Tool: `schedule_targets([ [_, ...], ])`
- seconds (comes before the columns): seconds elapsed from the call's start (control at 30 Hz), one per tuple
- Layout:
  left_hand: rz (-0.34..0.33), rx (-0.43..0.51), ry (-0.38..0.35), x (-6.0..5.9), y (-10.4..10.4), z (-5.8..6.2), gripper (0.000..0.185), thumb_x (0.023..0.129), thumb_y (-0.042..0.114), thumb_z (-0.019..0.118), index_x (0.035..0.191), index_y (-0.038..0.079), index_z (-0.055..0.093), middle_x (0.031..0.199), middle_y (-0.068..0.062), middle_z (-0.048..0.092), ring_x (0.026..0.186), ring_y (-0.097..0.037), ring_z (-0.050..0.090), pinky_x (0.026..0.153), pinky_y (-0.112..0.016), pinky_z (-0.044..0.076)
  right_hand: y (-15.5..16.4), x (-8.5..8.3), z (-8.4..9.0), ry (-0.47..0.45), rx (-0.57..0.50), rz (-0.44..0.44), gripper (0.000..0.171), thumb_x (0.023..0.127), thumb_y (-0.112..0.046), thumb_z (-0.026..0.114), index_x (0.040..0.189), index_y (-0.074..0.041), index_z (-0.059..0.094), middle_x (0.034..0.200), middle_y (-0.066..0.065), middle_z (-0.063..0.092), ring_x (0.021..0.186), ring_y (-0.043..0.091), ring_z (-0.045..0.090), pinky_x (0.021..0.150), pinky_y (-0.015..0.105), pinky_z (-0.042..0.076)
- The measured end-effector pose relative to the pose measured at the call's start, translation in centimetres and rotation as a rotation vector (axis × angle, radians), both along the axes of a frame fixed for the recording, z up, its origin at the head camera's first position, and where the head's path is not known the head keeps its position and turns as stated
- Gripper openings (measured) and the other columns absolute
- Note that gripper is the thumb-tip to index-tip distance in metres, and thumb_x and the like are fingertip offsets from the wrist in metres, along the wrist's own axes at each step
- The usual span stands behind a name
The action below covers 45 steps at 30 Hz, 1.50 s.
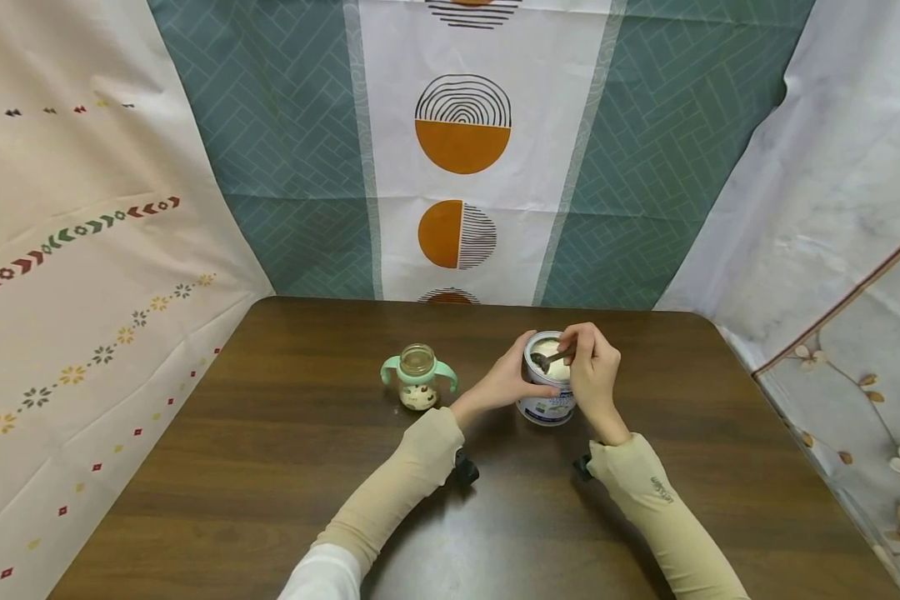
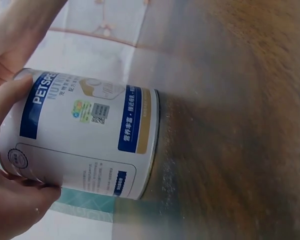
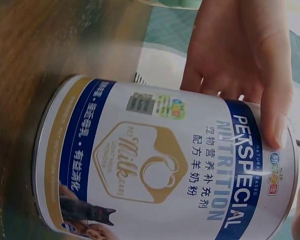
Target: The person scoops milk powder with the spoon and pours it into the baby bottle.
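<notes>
A: What does the head view show?
B: A milk powder can (image 1: 547, 392) stands open on the wooden table (image 1: 270, 467). The left hand (image 1: 508, 379) wraps its side; the right hand (image 1: 592, 371) pinches a spoon (image 1: 549, 359) over the powder. A green-handled bottle (image 1: 418, 377) sits just left, apart.

A: And the left wrist view?
B: The can (image 2: 85, 137) fills the frame, fingers (image 2: 7, 100) curled round its wall, base on the table (image 2: 240, 150).

A: The right wrist view?
B: The can's (image 3: 160, 165) label, the left hand (image 3: 240, 55) gripping near the rim. The right hand is barely visible at the edge.
</notes>
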<state>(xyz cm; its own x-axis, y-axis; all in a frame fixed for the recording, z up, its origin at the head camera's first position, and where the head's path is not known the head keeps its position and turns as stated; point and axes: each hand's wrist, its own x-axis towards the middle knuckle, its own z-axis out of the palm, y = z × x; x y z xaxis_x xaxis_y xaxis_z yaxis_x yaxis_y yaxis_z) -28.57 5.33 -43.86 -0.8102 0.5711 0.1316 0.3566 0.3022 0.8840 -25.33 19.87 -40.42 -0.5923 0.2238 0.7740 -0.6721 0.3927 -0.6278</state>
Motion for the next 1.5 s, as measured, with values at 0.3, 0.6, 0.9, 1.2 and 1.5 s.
schedule_targets([
  [0.3, 0.023, -0.023, -0.022, 0.0, 0.3, 0.1, 0.103, 0.078, 0.028, 0.081, 0.154, 0.012, 0.013, 0.147, -0.012, 0.042, 0.131, -0.024, 0.047, 0.109, -0.040, 0.040, 0.7, 0.2, 0.8, -0.112, -0.353, 0.122, 0.051, 0.106, -0.017, 0.035, 0.079, 0.023, 0.053, 0.059, -0.002, 0.058, 0.043, 0.005, 0.048, 0.041, 0.012, 0.041],
  [0.6, 0.013, -0.010, -0.006, -0.2, 0.2, -0.1, 0.099, 0.079, 0.026, 0.081, 0.153, 0.013, 0.016, 0.146, -0.011, 0.043, 0.132, -0.024, 0.046, 0.110, -0.041, 0.039, 1.7, -0.3, 0.6, -0.158, -0.474, 0.131, 0.049, 0.106, -0.019, 0.034, 0.077, 0.016, 0.053, 0.059, -0.003, 0.058, 0.042, 0.005, 0.048, 0.040, 0.013, 0.040],
  [0.9, 0.021, -0.004, -0.023, -0.3, 0.4, -0.1, 0.100, 0.079, 0.025, 0.081, 0.153, 0.012, 0.016, 0.148, -0.011, 0.041, 0.136, -0.024, 0.042, 0.113, -0.043, 0.035, 3.3, -1.3, 0.1, -0.164, -0.634, 0.135, 0.043, 0.105, -0.025, 0.039, 0.074, -0.004, 0.059, 0.057, -0.001, 0.058, 0.040, 0.005, 0.048, 0.037, 0.013, 0.037],
  [1.2, 0.023, 0.012, -0.036, -0.6, 0.4, -0.2, 0.099, 0.079, 0.024, 0.080, 0.154, 0.014, 0.016, 0.149, -0.010, 0.040, 0.137, -0.024, 0.041, 0.114, -0.044, 0.035, 4.6, -1.7, 0.3, -0.084, -0.590, 0.119, 0.042, 0.104, -0.024, 0.041, 0.074, -0.002, 0.060, 0.058, 0.000, 0.061, 0.040, 0.005, 0.049, 0.038, 0.013, 0.039],
  [1.5, 0.019, 0.000, -0.034, -0.4, 0.3, -0.2, 0.098, 0.080, 0.025, 0.080, 0.153, 0.013, 0.016, 0.149, -0.010, 0.041, 0.137, -0.024, 0.042, 0.113, -0.043, 0.036, 5.0, -1.6, 1.1, -0.149, -0.641, 0.125, 0.043, 0.104, -0.024, 0.042, 0.072, -0.002, 0.060, 0.057, 0.000, 0.060, 0.039, 0.005, 0.049, 0.038, 0.013, 0.039],
])
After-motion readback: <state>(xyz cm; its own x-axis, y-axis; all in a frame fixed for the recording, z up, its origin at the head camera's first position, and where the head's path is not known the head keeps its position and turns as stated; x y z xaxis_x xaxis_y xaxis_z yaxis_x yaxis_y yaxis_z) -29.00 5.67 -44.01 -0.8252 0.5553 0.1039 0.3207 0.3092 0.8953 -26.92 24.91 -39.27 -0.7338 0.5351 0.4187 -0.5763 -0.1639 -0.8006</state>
